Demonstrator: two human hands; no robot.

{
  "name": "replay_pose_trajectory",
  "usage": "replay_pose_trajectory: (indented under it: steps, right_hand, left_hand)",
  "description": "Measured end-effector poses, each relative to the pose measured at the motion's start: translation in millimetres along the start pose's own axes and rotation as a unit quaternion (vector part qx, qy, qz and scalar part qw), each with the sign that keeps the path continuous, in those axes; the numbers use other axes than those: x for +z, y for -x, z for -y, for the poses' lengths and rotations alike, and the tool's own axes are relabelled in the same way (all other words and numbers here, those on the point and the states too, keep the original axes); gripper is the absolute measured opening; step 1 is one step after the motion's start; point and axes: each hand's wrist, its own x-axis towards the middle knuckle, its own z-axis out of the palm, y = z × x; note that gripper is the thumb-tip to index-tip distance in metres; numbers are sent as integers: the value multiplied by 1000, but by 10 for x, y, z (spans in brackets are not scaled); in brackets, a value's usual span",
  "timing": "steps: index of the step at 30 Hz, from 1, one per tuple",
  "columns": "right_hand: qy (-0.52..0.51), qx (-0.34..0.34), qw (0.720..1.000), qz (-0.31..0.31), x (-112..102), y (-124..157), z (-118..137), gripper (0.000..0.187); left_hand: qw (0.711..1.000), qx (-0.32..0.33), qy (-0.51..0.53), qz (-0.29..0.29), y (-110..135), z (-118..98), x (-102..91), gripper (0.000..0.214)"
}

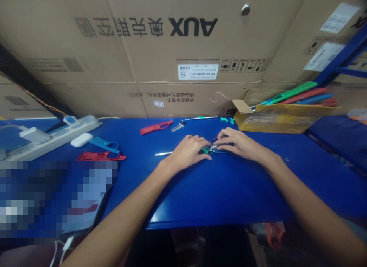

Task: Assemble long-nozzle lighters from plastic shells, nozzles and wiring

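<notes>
My left hand (189,150) and my right hand (237,143) meet at the middle of the blue table (223,190), fingers curled. Between them lies a small green plastic piece with a metal rod (211,148), and both hands pinch it. A thin metal rod (163,154) sticks out to the left of my left hand. Most of the piece is hidden under my fingers.
Red plastic handles (156,127) (100,157) and a blue one (105,144) lie at the left, by a white case (82,139) and a power strip (51,135). A cardboard box (275,118) of coloured handles sits at the right. Big cartons (172,49) wall the back.
</notes>
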Motion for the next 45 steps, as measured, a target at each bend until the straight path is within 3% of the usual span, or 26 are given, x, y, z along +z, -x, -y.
replay_pose_trajectory:
  steps: [16, 30, 34, 38, 42, 45]
  right_hand:
    - [-33, 32, 998, 52, 19, 11, 20, 38]
    - [-11, 38, 999, 27, 21, -30, 125, 29]
    - [-33, 35, 999, 17, 38, -29, 108, 26]
    - [-30, 46, 998, 24, 41, -18, 118, 24]
    - [-25, 52, 998, 26, 16, -5, 152, 25]
    - [-21, 36, 999, -2, 6, -2, 179, 28]
  left_hand:
    - [1000, 21, -2, 6, 18, 27, -1, 39]
    - [998, 21, -44, 35, 22, -32, -61, 34]
    - [999, 3, -30, 31, 31, -31, -63, 45]
    - [999, -5, -24, 42, 69, 11, -157, 61]
    - [998, -11, -13, 68, 128, 109, -335, 55]
    - [998, -16, -5, 55, 169, 205, -444, 50]
